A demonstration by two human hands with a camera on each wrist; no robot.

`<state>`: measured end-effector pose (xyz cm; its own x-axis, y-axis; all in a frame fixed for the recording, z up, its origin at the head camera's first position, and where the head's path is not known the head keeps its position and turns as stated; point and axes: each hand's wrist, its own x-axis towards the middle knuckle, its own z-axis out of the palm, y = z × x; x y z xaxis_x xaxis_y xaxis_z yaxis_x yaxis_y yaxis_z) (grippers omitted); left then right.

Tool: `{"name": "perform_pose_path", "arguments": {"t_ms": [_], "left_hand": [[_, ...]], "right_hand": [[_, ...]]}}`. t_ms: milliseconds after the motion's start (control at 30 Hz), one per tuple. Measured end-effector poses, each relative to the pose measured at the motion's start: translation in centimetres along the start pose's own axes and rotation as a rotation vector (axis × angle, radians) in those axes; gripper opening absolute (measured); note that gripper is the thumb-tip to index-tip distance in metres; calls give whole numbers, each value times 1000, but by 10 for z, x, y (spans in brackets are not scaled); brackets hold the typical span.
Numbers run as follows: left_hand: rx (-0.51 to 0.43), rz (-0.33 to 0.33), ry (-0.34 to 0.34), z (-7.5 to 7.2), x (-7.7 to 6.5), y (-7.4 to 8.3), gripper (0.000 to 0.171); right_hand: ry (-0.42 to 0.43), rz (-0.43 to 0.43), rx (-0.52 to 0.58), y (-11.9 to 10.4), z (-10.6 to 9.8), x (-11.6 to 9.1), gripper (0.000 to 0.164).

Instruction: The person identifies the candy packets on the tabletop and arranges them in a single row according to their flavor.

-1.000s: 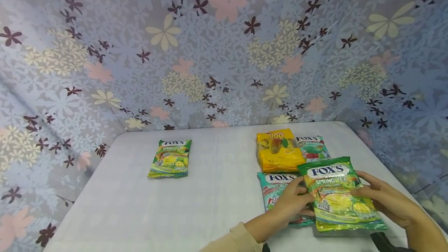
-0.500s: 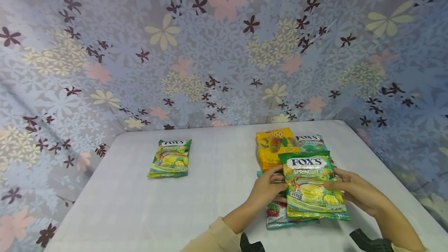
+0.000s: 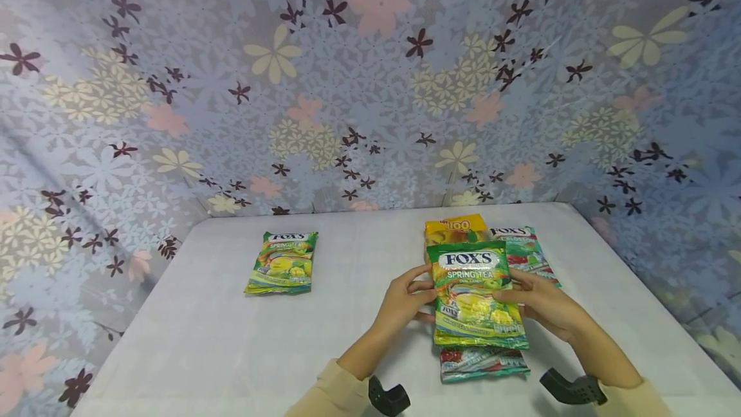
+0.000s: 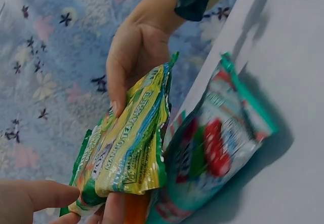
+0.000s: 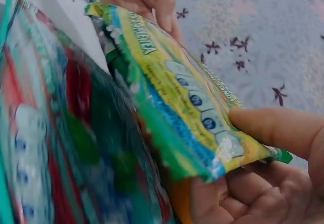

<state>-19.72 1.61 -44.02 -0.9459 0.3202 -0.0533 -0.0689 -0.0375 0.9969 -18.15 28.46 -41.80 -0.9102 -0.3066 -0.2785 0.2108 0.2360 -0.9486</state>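
Floral cloth (image 3: 359,82) behind a white table (image 3: 347,352). Pinched at opposite sides by left hand (image 3: 401,301) and right hand (image 3: 547,307), thumbs to the front: Spring Tea pack (image 3: 471,304), held above the table, partly hiding a yellow pack (image 3: 454,227) and the nearer teal pack (image 3: 483,365). Well apart, leftward: second Spring Tea pack (image 3: 283,264), lying flat. Step in hand, by judgement: positioning the held pack over the others. Called for next, probably: even grip from both sides, with clearance above the teal pack.
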Motion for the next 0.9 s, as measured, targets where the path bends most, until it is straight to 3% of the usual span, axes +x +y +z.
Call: {"name": "perform_pose_path", "arguments": {"t_ms": [267, 567, 633, 733, 900], "left_hand": [[49, -2, 28, -20, 4, 5, 49], [106, 19, 35, -33, 2, 11, 52], [116, 32, 36, -36, 1, 11, 53], [115, 45, 35, -40, -1, 11, 54], [113, 45, 49, -45, -4, 12, 55]], "right_hand": [[3, -37, 16, -7, 16, 13, 95], [-32, -44, 14, -11, 25, 23, 92], [-22, -49, 10, -13, 28, 26, 80], [-19, -50, -1, -14, 32, 29, 79], [-20, -44, 10, -14, 38, 32, 91]]}}
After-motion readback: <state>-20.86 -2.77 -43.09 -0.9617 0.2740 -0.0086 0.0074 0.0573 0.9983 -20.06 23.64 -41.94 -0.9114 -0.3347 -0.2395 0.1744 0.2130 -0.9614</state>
